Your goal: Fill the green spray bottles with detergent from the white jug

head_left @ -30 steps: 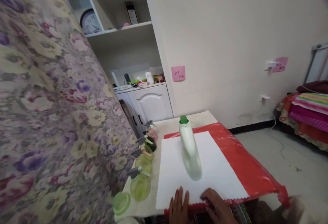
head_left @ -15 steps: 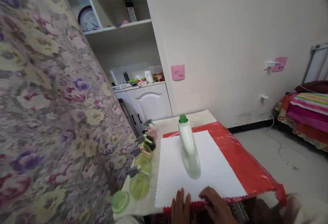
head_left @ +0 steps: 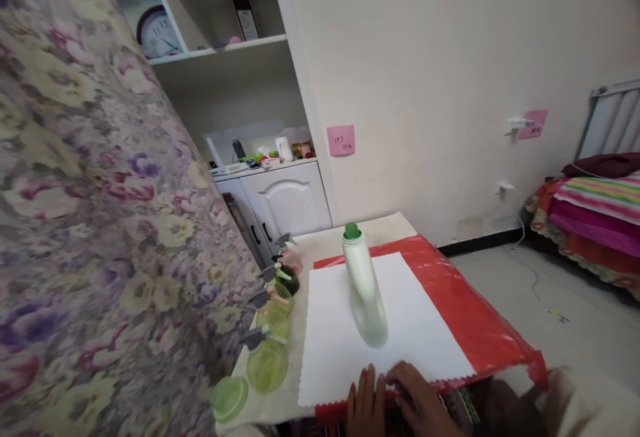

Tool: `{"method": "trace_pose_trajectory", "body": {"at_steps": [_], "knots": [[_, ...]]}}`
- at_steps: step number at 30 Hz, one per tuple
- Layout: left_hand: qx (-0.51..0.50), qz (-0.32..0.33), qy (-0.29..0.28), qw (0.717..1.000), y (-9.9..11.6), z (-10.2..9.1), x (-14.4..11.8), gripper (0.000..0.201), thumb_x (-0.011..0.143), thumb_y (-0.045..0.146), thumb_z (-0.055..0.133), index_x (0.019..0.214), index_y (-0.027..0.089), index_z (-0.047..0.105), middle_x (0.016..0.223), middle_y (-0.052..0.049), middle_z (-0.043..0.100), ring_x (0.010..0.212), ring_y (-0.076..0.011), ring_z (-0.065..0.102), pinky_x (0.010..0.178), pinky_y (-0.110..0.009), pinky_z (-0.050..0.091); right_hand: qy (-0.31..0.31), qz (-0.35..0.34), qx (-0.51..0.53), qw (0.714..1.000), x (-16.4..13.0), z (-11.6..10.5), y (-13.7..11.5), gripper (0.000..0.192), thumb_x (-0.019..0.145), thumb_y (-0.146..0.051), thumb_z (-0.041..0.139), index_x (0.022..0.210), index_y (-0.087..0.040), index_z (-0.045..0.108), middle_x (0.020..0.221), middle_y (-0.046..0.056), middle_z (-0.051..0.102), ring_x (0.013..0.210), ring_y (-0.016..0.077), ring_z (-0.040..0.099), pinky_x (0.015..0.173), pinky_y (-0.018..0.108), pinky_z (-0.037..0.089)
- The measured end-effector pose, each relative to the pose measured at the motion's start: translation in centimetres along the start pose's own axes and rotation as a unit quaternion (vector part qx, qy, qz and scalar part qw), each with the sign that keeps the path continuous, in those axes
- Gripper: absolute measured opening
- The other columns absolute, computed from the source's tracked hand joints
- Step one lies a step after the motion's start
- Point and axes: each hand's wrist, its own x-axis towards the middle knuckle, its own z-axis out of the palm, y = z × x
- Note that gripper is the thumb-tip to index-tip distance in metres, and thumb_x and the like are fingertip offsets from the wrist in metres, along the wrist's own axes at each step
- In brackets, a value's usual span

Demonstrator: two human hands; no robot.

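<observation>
L hand (head_left: 367,400), flat w/ fingers out on white sheet's (head_left: 325,330) near edge, has slid right since a sec ago, now just beside R hand (head_left: 416,394), curled, can't tell if gripping. Beyond, btl (head_left: 369,317) stands mid-sheet, long axis vert., neck (head_left: 353,242) up.

Left hand (head_left: 367,402): is lying palm down, low in front of the person, its back facing up toward me.
Left fingers (head_left: 367,384): are stretching out nearly straight, lying side by side and pointing away from the person.
Right hand (head_left: 423,400): is slanting in from the person's right, its back also facing upward.
Right fingers (head_left: 400,372): are bending at the knuckles and aiming forward and across, toward the other hand.
Right thumb (head_left: 406,410): is sitting apart from its fingers, nearer the person.
Spacing: the hands are resting just beside each other; I'm not making out whether they're touching.
</observation>
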Motion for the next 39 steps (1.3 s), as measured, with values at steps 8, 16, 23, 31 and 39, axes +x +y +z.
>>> {"method": "trace_pose_trajectory", "body": {"at_steps": [8, 16, 23, 31, 39], "knots": [[-0.061, -0.014, -0.041, 0.997, -0.2, -0.4, 0.5, 0.064, 0.071, 0.018, 0.063, 0.134, 0.025, 0.052, 0.14, -0.012, 0.052, 0.128, -0.0325, 0.05, 0.102, -0.052, 0.043, 0.003, 0.005, 0.008, 1.0, 0.2, 0.0, -0.2, 0.024, 0.086, -0.016, 0.047, 0.107, -0.024, 0.057, 0.102, 0.008, 0.063, 0.095, 0.0232, 0.059, 0.087, 0.039, 0.05], [-0.187, -0.012, 0.052, 0.981, -0.5, -0.7, 0.5, 0.042, 0.082, 0.017, 0.051, 0.123, 0.017, 0.062, 0.128, -0.012, 0.064, 0.122, -0.0243, 0.057, 0.103, -0.038, 0.046, -0.001, 0.05, 0.037, 0.998, 0.4, -0.5, -1.1, 0.024, 0.083, -0.018, 0.051, 0.104, -0.024, 0.059, 0.1, 0.006, 0.065, 0.092, 0.0223, 0.061, 0.085, 0.037, 0.051], [-0.284, -0.029, 0.062, 0.956, 0.5, -3.7, 3.2, 0.039, 0.096, 0.03, 0.029, 0.095, 0.022, 0.067, 0.091, -0.008, 0.072, 0.086, -0.0198, 0.066, 0.081, -0.033, 0.054, -0.026, 0.074, 0.073, 0.994, 1.5, -1.5, -3.6, 0.02, 0.087, -0.024, 0.049, 0.105, -0.023, 0.058, 0.095, 0.004, 0.067, 0.086, 0.02, 0.062, 0.08, 0.033, 0.05], [-0.323, -0.169, 0.048, 0.93, -0.3, -7.9, 6.1, 0.047, 0.093, 0.052, 0.035, 0.063, 0.022, 0.055, 0.056, 0.0, 0.059, 0.054, -0.0147, 0.053, 0.054, -0.024, 0.04, 0.059, 0.128, 0.128, 0.982, 4.3, -0.1, -4.0, 0.023, 0.084, -0.043, 0.056, 0.078, -0.021, 0.054, 0.067, -0.004, 0.052, 0.063, 0.0138, 0.047, 0.059, 0.025, 0.039], [-0.503, -0.244, 0.058, 0.827, -0.2, -6.4, 7.1, 0.056, 0.084, 0.069, 0.037, 0.062, 0.02, 0.052, 0.056, 0.002, 0.055, 0.058, -0.0147, 0.048, 0.056, -0.024, 0.04, 0.08, 0.159, 0.214, 0.96, 6.0, 3.2, -3.5, 0.046, 0.084, -0.062, 0.048, 0.063, -0.021, 0.042, 0.059, -0.006, 0.039, 0.06, 0.0126, 0.039, 0.056, 0.026, 0.036]]}}
